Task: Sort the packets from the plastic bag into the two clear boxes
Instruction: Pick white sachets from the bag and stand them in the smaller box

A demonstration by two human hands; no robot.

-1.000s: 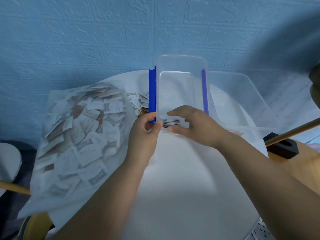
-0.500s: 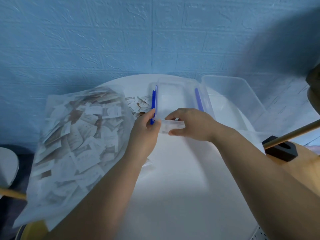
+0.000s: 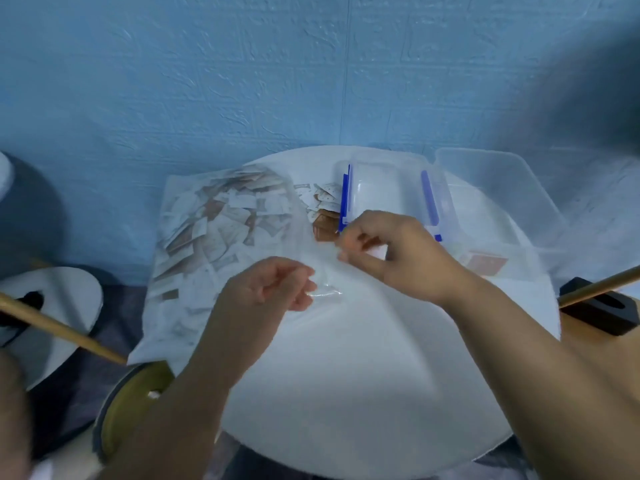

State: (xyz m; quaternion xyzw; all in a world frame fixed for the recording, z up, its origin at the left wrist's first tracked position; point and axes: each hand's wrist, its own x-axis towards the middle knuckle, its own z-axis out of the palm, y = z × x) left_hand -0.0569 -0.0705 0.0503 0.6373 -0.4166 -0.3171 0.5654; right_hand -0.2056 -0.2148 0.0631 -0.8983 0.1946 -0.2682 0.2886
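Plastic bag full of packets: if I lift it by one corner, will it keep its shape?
Probably not: the plastic bag is thin, wrinkled film, so it likely sags. The loose packets would probably slide towards the low end.

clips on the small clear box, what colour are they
Blue; the clips show best in the head view.

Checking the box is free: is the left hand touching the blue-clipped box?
Apart. Head view shows the left hand well short of the blue-clipped box, plastic bag and white table between them.
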